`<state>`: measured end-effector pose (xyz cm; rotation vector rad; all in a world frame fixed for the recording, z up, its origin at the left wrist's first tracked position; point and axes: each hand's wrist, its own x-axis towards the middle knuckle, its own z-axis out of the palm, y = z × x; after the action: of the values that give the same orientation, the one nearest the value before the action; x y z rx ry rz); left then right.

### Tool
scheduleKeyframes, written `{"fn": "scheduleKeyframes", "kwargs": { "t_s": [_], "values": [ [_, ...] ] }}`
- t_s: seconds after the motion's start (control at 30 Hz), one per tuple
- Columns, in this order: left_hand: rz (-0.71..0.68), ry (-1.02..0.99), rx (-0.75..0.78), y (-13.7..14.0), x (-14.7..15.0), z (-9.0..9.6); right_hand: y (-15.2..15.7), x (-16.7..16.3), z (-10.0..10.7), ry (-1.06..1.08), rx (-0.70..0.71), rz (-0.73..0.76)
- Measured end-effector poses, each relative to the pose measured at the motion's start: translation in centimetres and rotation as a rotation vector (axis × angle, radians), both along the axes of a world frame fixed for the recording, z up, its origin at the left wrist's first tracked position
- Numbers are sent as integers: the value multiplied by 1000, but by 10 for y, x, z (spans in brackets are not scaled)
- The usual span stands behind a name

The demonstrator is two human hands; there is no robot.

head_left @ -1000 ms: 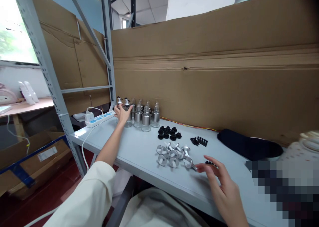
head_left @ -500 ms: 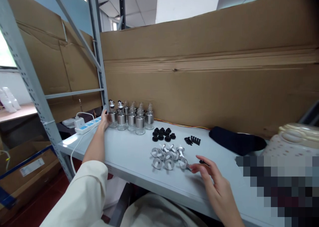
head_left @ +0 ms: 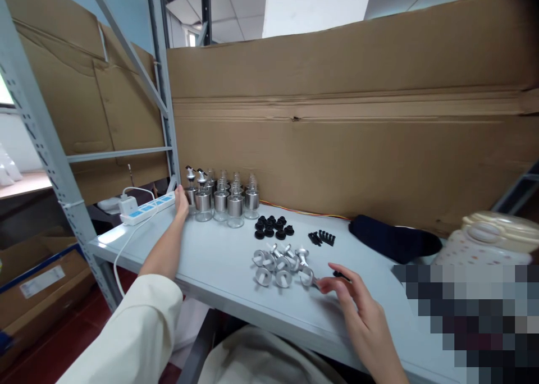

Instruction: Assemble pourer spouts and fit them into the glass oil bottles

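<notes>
My left hand (head_left: 182, 203) is against the left side of the end glass bottle (head_left: 191, 197), which has a steel band and a pourer top. Its fingers are mostly hidden. Next to it stands a second bottle (head_left: 204, 203) with a similar top; several bottles (head_left: 235, 207) without pourers stand close by. My right hand (head_left: 364, 314) is open above the table, fingers apart and slightly bent. Its fingertips are close to the rightmost of several silver disc-ended pourer parts (head_left: 283, 278). A small black piece (head_left: 338, 274) shows just behind the fingers.
Several black stoppers (head_left: 269, 234) and small black pieces (head_left: 326, 237) lie mid-table. A white power strip (head_left: 147, 209) with its cable is at the left by the metal shelf post. Dark cloth (head_left: 393, 239) and a pale lidded container (head_left: 484, 243) are at right. Cardboard (head_left: 337, 159) walls the back.
My left hand has shifted right against the end bottle, which now stands slightly closer to the one beside it. My right hand stays near the silver parts. The view has turned slightly.
</notes>
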<state>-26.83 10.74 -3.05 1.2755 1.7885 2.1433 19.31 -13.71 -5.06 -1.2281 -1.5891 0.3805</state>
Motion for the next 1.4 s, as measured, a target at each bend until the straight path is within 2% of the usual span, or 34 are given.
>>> {"fn": "scheduleKeyframes", "kwargs": {
  "t_s": [0.13, 0.27, 0.43, 0.77, 1.03, 1.4],
  "values": [
    [138, 183, 67, -15, 19, -1, 1, 2, -2, -4, -3, -15],
    [152, 407, 72, -19, 41, -4, 2, 4, -3, 5, -3, 3],
    [140, 522, 11, -13, 50, -13, 1, 2, -1, 26, 10, 13],
    [78, 420, -96, -4, 23, -20, 6, 9, -9, 19, -13, 48],
    [56, 441, -94, -8, 31, -19, 3, 3, -4, 43, 8, 10],
    [-17, 445, -117, -18, 22, -18, 2, 1, -3, 82, -18, 17]
  ]
}}
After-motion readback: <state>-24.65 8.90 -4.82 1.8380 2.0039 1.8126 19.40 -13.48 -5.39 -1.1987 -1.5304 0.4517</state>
